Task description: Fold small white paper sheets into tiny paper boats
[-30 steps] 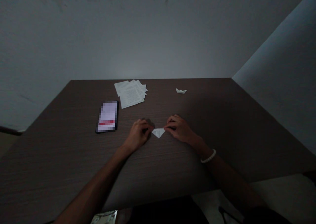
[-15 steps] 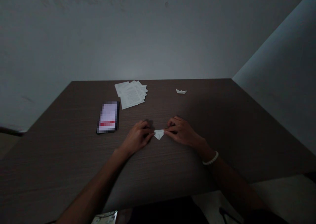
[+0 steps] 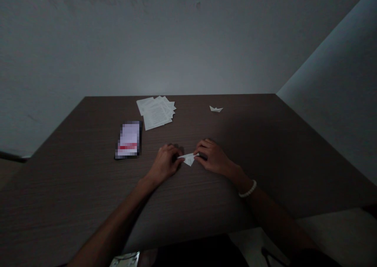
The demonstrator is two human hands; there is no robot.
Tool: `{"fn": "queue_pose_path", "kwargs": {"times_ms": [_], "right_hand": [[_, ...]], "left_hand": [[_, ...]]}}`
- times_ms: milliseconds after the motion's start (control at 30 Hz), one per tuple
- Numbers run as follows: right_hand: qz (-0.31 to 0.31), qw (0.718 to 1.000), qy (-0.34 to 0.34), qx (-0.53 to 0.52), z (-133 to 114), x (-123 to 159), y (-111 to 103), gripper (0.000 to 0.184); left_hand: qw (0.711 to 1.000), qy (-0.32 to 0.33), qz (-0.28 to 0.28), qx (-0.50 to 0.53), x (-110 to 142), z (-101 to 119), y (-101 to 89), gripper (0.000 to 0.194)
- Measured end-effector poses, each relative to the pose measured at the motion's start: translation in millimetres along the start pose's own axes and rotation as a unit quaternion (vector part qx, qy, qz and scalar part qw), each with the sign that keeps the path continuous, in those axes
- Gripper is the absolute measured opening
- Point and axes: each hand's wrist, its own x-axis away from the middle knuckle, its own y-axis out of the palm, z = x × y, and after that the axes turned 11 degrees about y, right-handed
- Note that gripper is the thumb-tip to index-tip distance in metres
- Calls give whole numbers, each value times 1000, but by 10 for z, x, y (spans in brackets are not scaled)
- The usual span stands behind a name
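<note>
A small white folded paper (image 3: 189,158), triangular with its point toward me, lies on the dark wooden table (image 3: 265,149) between my hands. My left hand (image 3: 165,163) pinches its left corner with curled fingers. My right hand (image 3: 213,157) pinches its right corner; a white bead bracelet (image 3: 247,189) is on that wrist. Both hands rest on the tabletop.
A phone (image 3: 129,139) with a lit screen lies left of my hands. A fanned stack of printed paper sheets (image 3: 156,110) sits farther back. A finished small paper boat (image 3: 216,109) stands at the back right. Walls close the table's far and right sides.
The paper's top edge has been pulled open slightly and its left tip now reaches further toward my left fingers. Both hands have shifted only a little.
</note>
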Motion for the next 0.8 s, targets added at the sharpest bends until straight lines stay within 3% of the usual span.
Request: {"fn": "queue_pose_path", "kwargs": {"times_ms": [100, 367, 533, 800], "right_hand": [[13, 1000, 4, -7, -9, -7, 26, 16], [101, 992, -29, -68, -88, -40, 68, 9], [145, 986, -53, -66, -150, -30, 63, 8], [212, 976, -44, -10, -157, -13, 60, 7]], "left_hand": [[1000, -2, 24, 14, -1, 17, 11, 7], [990, 48, 119, 64, -1, 91, 36, 16], [982, 115, 147, 37, 0, 131, 35, 17], [974, 149, 173, 7, 36, 129, 36, 14]]}}
